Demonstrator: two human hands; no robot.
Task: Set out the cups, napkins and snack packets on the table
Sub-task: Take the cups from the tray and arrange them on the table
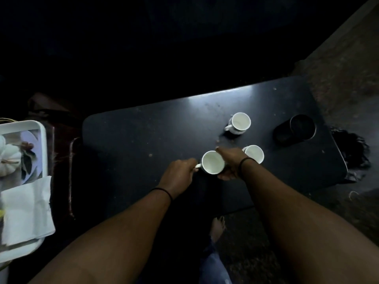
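Three white cups are over the dark table [143, 136]. The nearest cup [212, 162] is between my hands: my left hand [180, 175] pinches its handle and my right hand [229, 162] wraps around its right side. A second cup [255, 153] stands just behind my right wrist. The third cup [240, 121] stands farther back. White napkins [26, 210] lie on the white tray [41, 128] at the far left. No snack packets can be made out in the dim light.
A dark round container [301, 127] lies on its side near the table's right end. The tray has a pumpkin picture on it and sits on a low surface left of the table. My bare foot [217, 228] is on the floor below the table's near edge.
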